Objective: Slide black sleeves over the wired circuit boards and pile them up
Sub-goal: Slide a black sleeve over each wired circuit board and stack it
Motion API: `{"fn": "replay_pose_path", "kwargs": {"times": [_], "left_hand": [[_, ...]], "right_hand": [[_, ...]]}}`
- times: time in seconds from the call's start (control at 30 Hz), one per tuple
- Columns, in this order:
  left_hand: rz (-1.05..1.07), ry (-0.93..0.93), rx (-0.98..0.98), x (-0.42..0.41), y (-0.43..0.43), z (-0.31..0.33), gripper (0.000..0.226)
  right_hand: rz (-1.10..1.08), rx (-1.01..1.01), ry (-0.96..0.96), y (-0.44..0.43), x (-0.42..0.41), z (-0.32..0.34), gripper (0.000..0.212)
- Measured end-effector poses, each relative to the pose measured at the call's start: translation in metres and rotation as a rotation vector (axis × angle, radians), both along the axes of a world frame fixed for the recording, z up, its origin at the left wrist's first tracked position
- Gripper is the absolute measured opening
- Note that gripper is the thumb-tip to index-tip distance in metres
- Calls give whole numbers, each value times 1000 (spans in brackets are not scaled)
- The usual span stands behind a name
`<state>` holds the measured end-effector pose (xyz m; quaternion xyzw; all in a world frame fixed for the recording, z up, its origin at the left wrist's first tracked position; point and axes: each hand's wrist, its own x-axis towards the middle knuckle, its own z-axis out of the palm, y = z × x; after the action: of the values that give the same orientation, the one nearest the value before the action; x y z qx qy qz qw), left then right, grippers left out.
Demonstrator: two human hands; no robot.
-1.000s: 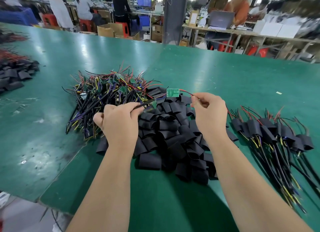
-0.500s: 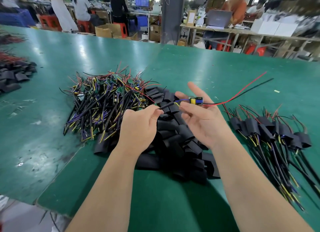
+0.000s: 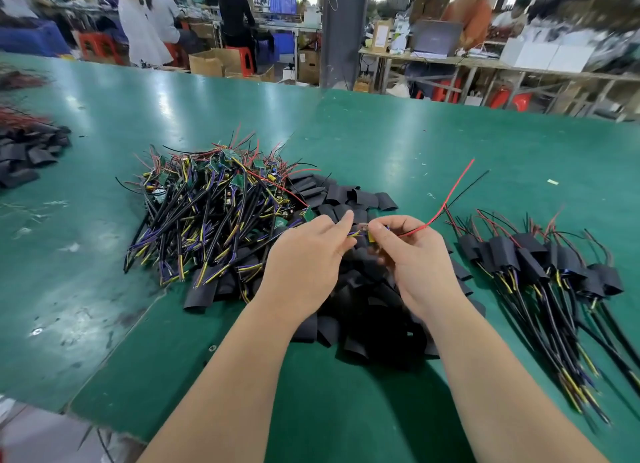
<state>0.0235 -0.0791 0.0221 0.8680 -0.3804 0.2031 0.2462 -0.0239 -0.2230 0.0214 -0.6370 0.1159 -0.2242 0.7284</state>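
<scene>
Both hands meet above the middle of the green desk [image 3: 398, 144], holding one wired circuit board [image 3: 370, 236] between them; the board is small and mostly hidden by fingertips, with only a yellow part of it showing. The right hand [image 3: 417, 260] has its fingers [image 3: 382, 235] curled round the board, pinching it at the near end; a red wire [image 3: 450, 199] and a black wire [image 3: 474, 182] run from this grip up and away to the right, clear of the desk. The left hand [image 3: 308, 256] pinches the board's yellow and purple leads just beside the right thumb, its index finger [image 3: 347, 217] lifted and pointing away. Directly under the hands lies a loose heap of black sleeves [image 3: 360, 310], flat and empty; no sleeve is on the held board. To the left of that heap, touching it, sits a tangled pile of bare boards [image 3: 214, 213] with black, yellow, purple and red leads. To the right, apart from the sleeves, lies a row of sleeved boards [image 3: 540, 265], their cables trailing towards the near edge. Far left, another small heap of sleeves [image 3: 27, 154] rests near the desk's edge; behind the desk, people work at benches, blurred.
</scene>
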Motion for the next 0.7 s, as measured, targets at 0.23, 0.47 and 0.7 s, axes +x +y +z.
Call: {"fn": "replay_pose_path", "kwargs": {"times": [0.23,0.47,0.7], "left_hand": [[75,30,111,3,4,-5,39],[-28,163,14,5,3,-5,48],[197,61,96,3,1,-4,29]], "right_hand": [[40,81,-21,-2,-5,0,8],[102,-13,-27,-2,-6,0,10],[177,-48,92,-11,13,15,14]]}}
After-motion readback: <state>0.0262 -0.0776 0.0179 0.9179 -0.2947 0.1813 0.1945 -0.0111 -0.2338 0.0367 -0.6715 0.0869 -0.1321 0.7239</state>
